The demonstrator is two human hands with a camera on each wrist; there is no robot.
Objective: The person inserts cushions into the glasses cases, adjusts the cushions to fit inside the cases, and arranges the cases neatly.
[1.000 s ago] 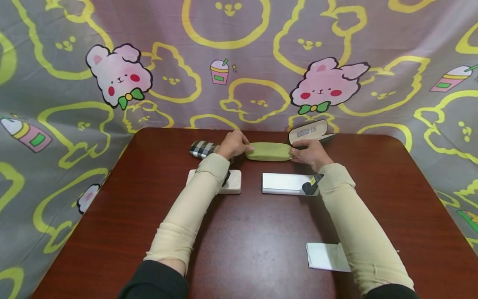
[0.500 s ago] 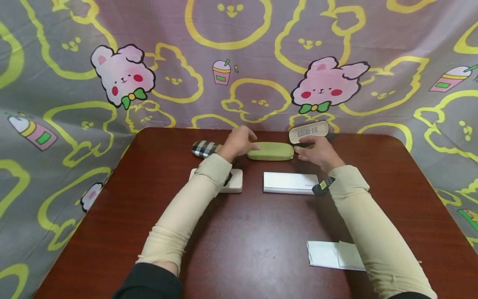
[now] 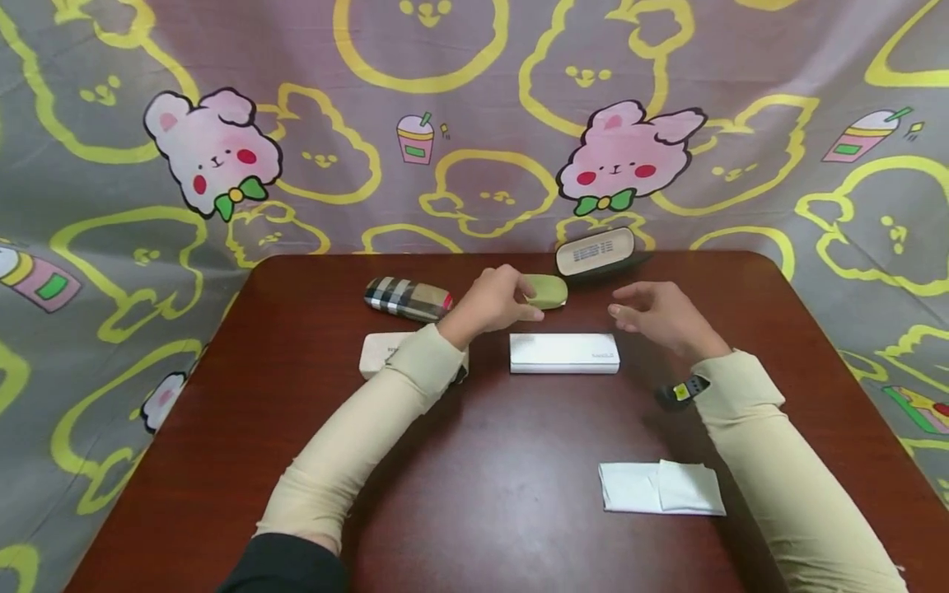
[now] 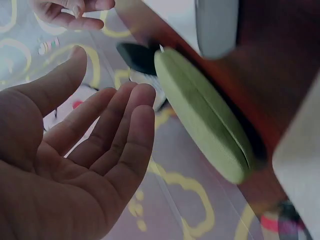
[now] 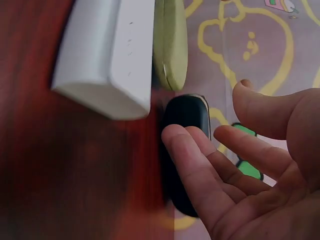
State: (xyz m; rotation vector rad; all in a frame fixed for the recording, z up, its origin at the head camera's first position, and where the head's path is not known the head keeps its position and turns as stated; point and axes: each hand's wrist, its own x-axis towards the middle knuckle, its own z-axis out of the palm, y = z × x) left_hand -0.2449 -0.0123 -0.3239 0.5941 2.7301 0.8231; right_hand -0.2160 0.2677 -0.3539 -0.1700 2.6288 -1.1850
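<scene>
The green glasses case (image 3: 547, 291) lies closed at the back middle of the table. My left hand (image 3: 495, 303) hovers in front of its left part and hides some of it. In the left wrist view, that hand's fingers are loosely bent with a gap to the green case (image 4: 202, 117). My right hand (image 3: 663, 317) is in the air to the right of the white box (image 3: 563, 354), thumb and fingers apart, holding nothing. Behind the green case, a dark case with a cream lining (image 3: 596, 252) stands with its lid up; its dark outside (image 5: 185, 120) shows beyond my right fingers.
A plaid glasses case (image 3: 406, 298) lies at the back left. In front of it is a cream case (image 3: 376, 352), partly behind my left forearm. A folded white cloth (image 3: 628, 487) lies at the front right of the brown table (image 3: 474, 461). A patterned curtain (image 3: 489, 99) hangs behind.
Both hands have let go of the green case's ends. My right hand has drawn away right and toward me; my left hand has moved slightly right and nearer, in front of the case.
</scene>
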